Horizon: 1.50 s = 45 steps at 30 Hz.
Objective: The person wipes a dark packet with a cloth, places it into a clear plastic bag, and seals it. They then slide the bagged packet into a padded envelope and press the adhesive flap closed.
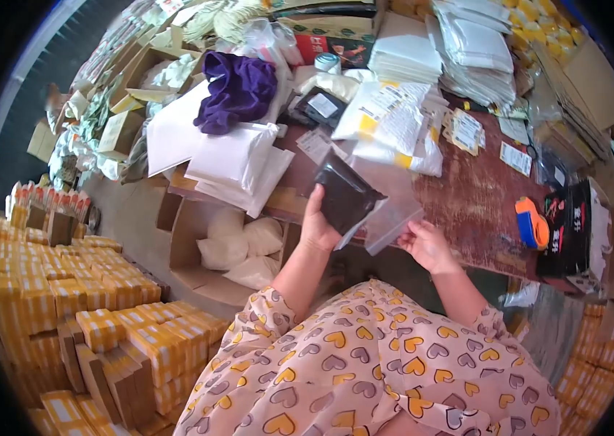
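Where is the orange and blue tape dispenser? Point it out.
In the head view, the orange and blue tape dispenser lies at the right of the brown wooden table, beside a black printed box, right of the right hand.

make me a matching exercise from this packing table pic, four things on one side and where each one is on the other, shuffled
Things:
1. dark flat packet in a clear plastic bag
2. orange and blue tape dispenser
3. crumpled purple cloth
4. white padded pouches

Places:
A. on the worn red-brown tabletop, off to the person's right
B. inside an open cardboard box below the table edge
C. held up between the left hand and right hand
D. on top of white mailer bags at the far left of the table

Pairs: 1-C, 2-A, 3-D, 4-B
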Each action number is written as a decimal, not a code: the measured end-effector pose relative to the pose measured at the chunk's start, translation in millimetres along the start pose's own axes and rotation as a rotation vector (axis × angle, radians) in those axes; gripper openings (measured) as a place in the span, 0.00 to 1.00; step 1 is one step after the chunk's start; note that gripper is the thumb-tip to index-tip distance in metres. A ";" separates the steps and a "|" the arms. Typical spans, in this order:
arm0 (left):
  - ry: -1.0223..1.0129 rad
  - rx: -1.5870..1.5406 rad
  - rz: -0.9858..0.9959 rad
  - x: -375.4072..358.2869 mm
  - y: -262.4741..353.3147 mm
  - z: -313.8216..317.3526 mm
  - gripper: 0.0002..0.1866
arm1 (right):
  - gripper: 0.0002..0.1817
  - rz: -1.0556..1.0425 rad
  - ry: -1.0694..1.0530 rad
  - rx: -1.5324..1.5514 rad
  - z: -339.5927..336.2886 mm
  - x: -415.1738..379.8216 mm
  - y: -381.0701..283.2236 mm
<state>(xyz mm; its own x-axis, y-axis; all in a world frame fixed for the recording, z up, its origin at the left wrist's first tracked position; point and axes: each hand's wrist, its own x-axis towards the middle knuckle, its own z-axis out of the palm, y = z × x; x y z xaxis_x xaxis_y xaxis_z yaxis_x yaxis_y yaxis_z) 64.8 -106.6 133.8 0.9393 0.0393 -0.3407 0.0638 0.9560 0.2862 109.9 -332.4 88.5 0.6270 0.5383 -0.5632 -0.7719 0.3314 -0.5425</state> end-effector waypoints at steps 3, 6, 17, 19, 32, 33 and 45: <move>0.071 -0.012 -0.082 15.8 0.2 -24.4 0.27 | 0.03 -0.284 0.048 0.077 -12.1 9.7 -19.9; 0.202 0.158 -0.104 36.9 2.6 -50.5 0.22 | 0.03 -0.464 0.171 0.017 -9.9 -3.5 -55.7; 0.518 1.168 0.494 81.1 -12.8 -63.0 0.24 | 0.07 -0.311 0.147 0.007 5.9 -37.0 -80.7; 0.391 1.510 0.880 79.6 -1.9 -66.4 0.20 | 0.04 -0.360 0.102 -0.092 25.3 -42.5 -79.1; -0.175 0.709 -0.041 -29.1 13.0 52.1 0.10 | 0.06 -0.388 -0.174 -0.885 131.5 -17.3 -49.4; -0.155 0.713 -0.012 -31.0 13.1 54.4 0.09 | 0.06 -0.396 -0.198 -0.989 132.1 -17.7 -49.8; -0.022 0.762 0.117 -27.8 23.9 58.5 0.07 | 0.09 -0.464 -0.148 -1.007 138.7 -23.6 -46.5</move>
<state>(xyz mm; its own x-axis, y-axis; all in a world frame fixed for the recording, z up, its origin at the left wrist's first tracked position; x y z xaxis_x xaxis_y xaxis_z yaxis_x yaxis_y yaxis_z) 59.9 -101.8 202.5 0.9603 0.1139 -0.2547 0.1708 0.4815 0.8596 116.4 -253.0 213.5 0.7614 0.6348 -0.1319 0.0130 -0.2183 -0.9758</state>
